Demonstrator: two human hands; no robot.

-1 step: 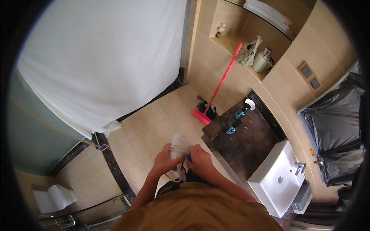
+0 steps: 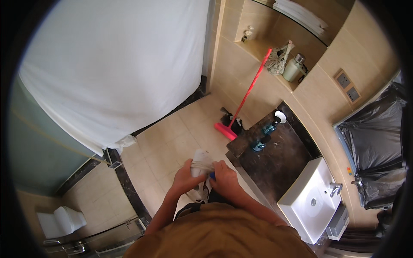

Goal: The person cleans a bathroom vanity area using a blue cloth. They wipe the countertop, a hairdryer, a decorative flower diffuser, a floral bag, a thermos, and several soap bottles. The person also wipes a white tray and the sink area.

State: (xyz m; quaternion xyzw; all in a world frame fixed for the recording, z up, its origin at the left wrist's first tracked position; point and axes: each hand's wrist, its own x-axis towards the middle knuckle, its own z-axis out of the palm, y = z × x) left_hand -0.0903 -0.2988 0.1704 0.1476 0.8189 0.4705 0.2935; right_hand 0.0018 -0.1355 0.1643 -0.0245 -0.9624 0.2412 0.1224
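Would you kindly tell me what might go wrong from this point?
The white bundle might slip from the left hand or right hand and drop onto the tiled floor.

What looks like pale cord wound round it could loosen if the grip eases.

The red long-handled tool, standing upright at a slant near the dark counter, might topple if bumped.

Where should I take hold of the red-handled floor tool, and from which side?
Probably mid-pole on the red-handled floor tool, coming from the tiled floor on its left: the pole is slim, straight and slanted, while the dark countertop lies close on its right and a black item sits beside its head.
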